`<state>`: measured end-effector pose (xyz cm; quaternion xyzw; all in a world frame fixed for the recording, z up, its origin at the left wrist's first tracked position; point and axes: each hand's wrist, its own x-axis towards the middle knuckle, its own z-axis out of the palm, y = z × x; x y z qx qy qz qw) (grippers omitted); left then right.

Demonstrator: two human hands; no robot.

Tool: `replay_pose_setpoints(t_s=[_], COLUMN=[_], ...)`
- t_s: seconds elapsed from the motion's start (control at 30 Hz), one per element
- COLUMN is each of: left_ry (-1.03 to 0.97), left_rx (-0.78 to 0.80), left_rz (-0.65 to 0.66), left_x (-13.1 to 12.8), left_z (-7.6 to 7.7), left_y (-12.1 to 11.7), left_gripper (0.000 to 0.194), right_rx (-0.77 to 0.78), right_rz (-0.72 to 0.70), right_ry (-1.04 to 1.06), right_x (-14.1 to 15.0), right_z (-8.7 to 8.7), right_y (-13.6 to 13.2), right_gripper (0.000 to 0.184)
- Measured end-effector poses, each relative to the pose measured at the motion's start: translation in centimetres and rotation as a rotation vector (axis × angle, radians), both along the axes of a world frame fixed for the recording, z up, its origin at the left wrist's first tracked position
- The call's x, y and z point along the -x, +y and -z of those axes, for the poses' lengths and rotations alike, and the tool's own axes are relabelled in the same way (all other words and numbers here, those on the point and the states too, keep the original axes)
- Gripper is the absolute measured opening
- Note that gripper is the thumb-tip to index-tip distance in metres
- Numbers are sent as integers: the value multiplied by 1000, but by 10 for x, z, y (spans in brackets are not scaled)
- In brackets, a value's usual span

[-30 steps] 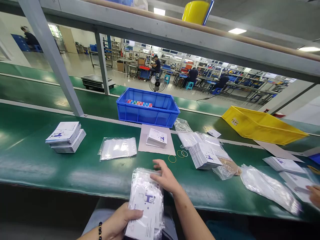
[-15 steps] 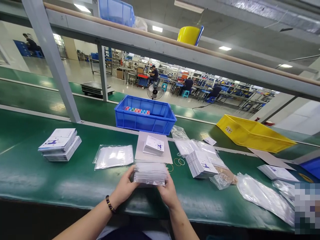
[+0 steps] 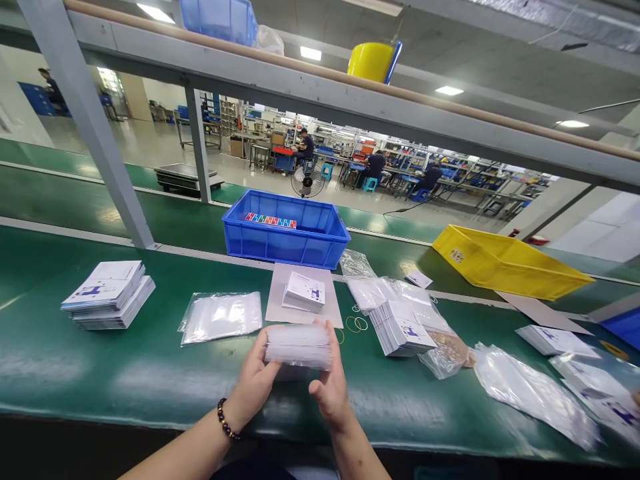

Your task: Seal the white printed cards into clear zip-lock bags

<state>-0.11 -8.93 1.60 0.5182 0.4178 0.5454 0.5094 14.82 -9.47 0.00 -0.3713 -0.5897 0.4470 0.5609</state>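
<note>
The worktop (image 3: 150, 373) is smooth, glossy green, with pale, streaked reflections along its near edge. Clear, wrinkled plastic shines on the flat bags (image 3: 223, 317), while the booklets (image 3: 104, 285) toward the worktop's left end look like smooth white paper. The blue bin (image 3: 285, 239) and yellow bin (image 3: 505, 263) are moulded plastic with a slight sheen, and the cardboard sheet (image 3: 277, 303) looks matt.

Head view, from above the near edge of the tabletop (image 3: 165, 383)
It faces forward and down, close over the tabletop, with the floor (image 3: 140, 143) far beyond.
</note>
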Motion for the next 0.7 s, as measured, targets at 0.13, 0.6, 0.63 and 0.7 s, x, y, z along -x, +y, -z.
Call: replay_pose_setpoints(t_s=[0.13, 0.6, 0.63, 0.7], left_ry=[22, -107, -95, -39], left_rx=[51, -7, -34, -104], left_rz=[25, 72, 93, 108], left_x=[3, -8, -8, -10], left_z=[-1, -22, -33, -57], left_y=[0, 18, 25, 50], left_gripper=[44, 21, 21, 21], right_rx=[-18, -36, -66, -109], right_rz=[-34, 7, 12, 24], right_ry=[-52, -274, -270, -269], right_x=[-6, -19, -22, -28], right_z=[1, 14, 5, -17], right_y=[1, 34, 43, 72], right_gripper=[107, 17, 16, 15])
